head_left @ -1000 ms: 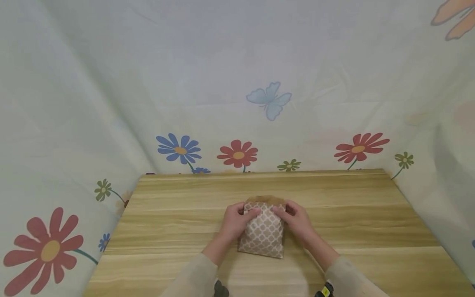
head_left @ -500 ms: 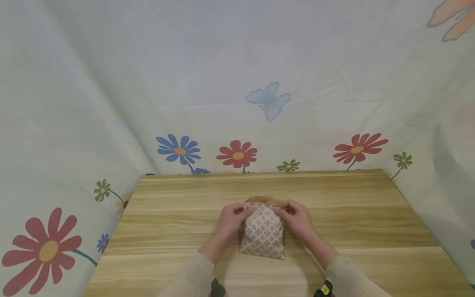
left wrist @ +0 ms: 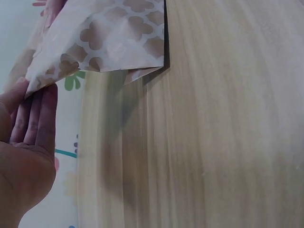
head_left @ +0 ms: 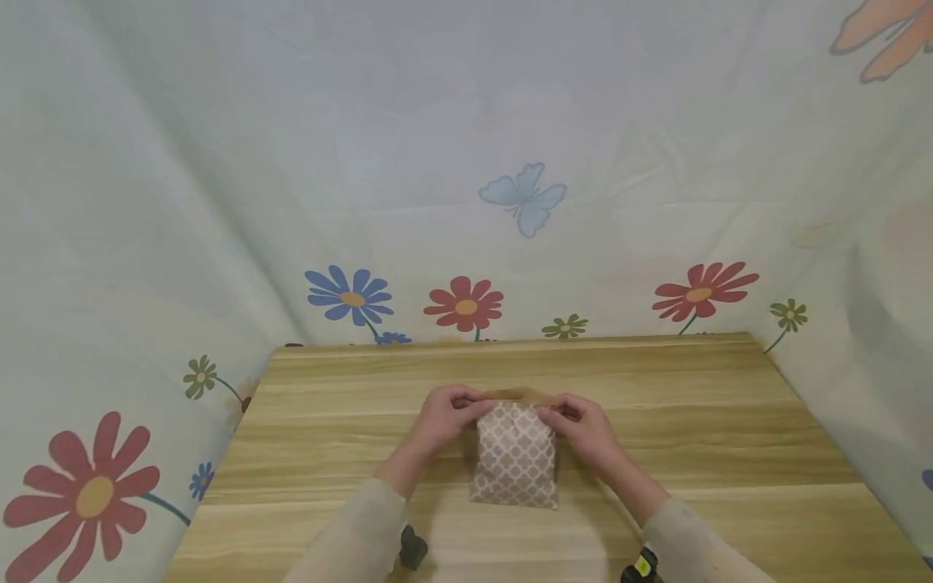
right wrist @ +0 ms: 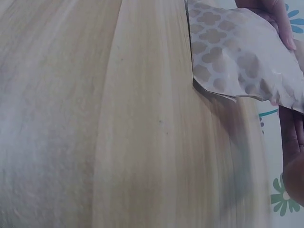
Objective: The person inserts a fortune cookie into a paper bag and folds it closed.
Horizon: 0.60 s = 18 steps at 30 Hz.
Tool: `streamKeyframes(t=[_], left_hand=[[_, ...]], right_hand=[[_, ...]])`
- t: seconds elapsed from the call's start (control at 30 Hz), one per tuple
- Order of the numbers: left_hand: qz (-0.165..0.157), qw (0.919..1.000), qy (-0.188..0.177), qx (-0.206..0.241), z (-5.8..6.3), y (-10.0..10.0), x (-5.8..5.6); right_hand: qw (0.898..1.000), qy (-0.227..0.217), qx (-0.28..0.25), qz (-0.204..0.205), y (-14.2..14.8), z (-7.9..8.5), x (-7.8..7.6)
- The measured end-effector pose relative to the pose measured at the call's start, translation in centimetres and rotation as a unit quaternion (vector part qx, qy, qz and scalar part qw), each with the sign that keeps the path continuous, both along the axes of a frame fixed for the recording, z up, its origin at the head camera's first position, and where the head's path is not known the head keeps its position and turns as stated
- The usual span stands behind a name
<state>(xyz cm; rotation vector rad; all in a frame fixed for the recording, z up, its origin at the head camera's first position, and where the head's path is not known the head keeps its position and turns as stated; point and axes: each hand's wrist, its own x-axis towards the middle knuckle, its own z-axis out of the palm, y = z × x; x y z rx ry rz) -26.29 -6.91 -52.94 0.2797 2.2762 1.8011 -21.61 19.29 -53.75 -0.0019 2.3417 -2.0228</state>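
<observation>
A paper bag (head_left: 515,457) with a white and tan lattice pattern stands tilted on the wooden table, its plain brown upper edge (head_left: 521,395) at the far end. My left hand (head_left: 446,417) pinches the bag's top left corner between thumb and fingers. At the top right corner my right hand (head_left: 583,425) pinches it the same way. In the left wrist view the patterned paper (left wrist: 118,35) slopes up to the left thumb. The right wrist view has the bag (right wrist: 237,52) with its bottom edge close to the wood. What the bag contains is hidden.
The wood-grain table (head_left: 350,380) stretches out around the bag. Behind it and at both sides hangs a pale cloth (head_left: 408,162) printed with flowers and butterflies. Dark straps or devices (head_left: 412,548) sit at both wrists.
My left hand has shifted slightly left and away from me, now at the bag's very corner. The bag's brown top edge looks narrower. My right hand has barely moved.
</observation>
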Motion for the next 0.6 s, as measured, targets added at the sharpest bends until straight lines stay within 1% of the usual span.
streamKeyframes(t=[0.1, 0.23, 0.33, 0.43, 0.5, 0.6], left_hand=[[0.002, 1.0000, -0.003, 0.004, -0.3, 0.0, 0.0], [0.006, 0.9999, -0.003, 0.009, -0.5, 0.2, 0.2], [0.012, 0.9999, 0.001, 0.011, -0.6, 0.4, 0.4], [0.019, 0.9997, 0.007, 0.012, -0.6, 0.5, 0.5], [0.021, 0.9995, 0.005, 0.021, -0.6, 0.5, 0.5], [0.011, 0.9986, -0.014, 0.051, -0.5, 0.4, 0.6]], right_hand=[[1.000, 0.001, -0.004, 0.000, 0.2, -0.1, 0.0], [1.000, -0.005, 0.001, -0.001, 0.4, 0.0, 0.0], [1.000, 0.000, 0.011, 0.000, 0.8, 0.4, 0.0], [1.000, 0.014, 0.018, 0.011, 1.2, 0.9, -0.1], [0.999, 0.020, 0.021, 0.023, 1.4, 1.2, -0.2], [0.999, 0.022, 0.029, 0.029, 1.7, 1.3, -0.4]])
